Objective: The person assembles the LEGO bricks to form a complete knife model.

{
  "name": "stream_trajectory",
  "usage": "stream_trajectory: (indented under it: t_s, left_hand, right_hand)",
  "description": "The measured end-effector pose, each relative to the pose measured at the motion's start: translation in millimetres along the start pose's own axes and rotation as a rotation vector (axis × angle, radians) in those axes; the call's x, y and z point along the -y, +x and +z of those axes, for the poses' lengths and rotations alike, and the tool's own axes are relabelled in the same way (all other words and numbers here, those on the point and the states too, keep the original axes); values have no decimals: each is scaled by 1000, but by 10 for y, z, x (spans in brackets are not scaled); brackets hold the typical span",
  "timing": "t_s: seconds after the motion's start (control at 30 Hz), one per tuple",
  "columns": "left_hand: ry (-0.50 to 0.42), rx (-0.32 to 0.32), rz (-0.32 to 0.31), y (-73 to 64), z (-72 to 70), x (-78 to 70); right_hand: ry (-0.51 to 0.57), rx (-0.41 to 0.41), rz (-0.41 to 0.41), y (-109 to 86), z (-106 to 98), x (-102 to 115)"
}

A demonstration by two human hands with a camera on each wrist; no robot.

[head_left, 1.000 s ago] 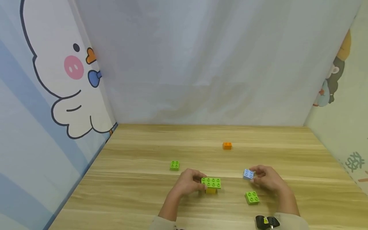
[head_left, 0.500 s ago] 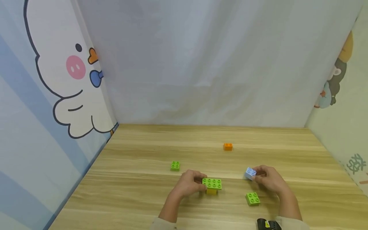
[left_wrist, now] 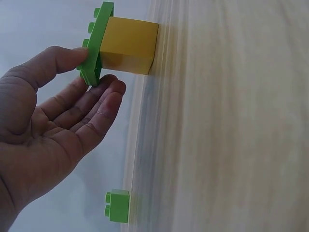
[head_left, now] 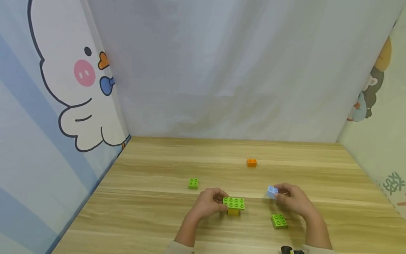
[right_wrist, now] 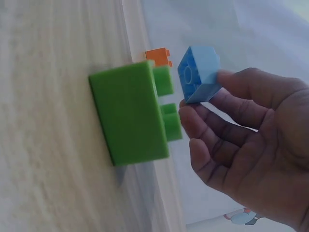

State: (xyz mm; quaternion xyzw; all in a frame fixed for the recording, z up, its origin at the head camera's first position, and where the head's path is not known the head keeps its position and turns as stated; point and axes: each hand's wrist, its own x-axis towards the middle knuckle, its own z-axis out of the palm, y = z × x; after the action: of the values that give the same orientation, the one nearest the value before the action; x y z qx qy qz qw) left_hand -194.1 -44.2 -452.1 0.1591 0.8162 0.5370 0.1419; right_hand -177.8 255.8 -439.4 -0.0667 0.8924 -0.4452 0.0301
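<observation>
In the head view my left hand [head_left: 207, 204] pinches the left end of a flat green eight-stud plate [head_left: 234, 203] between thumb and fingers. Beneath that plate is a yellow block [left_wrist: 129, 44], standing on the table in the left wrist view. My right hand [head_left: 294, 199] pinches a light blue four-stud brick [head_left: 272, 192] by its right side. The right wrist view shows this brick tilted and raised off the table, its hollow underside partly visible. Nearer me than the blue brick, a green four-stud brick [head_left: 279, 221] lies on the table.
Another green four-stud brick [head_left: 193, 183] lies to the left, beyond my left hand. An orange brick [head_left: 252, 163] sits farther back on the wooden table [head_left: 152, 218]. A pale curtain [head_left: 222, 70] hangs behind the table, with printed cloth at both sides.
The blue brick has come up off the table in my right hand, tilted, and shifted slightly left over the last half second. My left hand keeps its hold on the green plate.
</observation>
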Motion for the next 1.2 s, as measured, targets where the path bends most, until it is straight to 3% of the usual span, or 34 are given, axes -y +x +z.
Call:
stream_trajectory:
  t_s: [0.53,0.73,1.0,1.2]
  left_hand:
    - [50,-27,17,16,-9,10]
    - [46,-25,19,2,-11,-7]
    - [71,-26,38,-15,-9,-9]
    - [83,-15,30,-27,3,-7]
  right_hand:
    - [115,-55,-45,39,65,124]
    - [153,-32,-41,63,127,161]
    - [186,39,-157,97,257,238]
    - [186,102,-196,101,346,283]
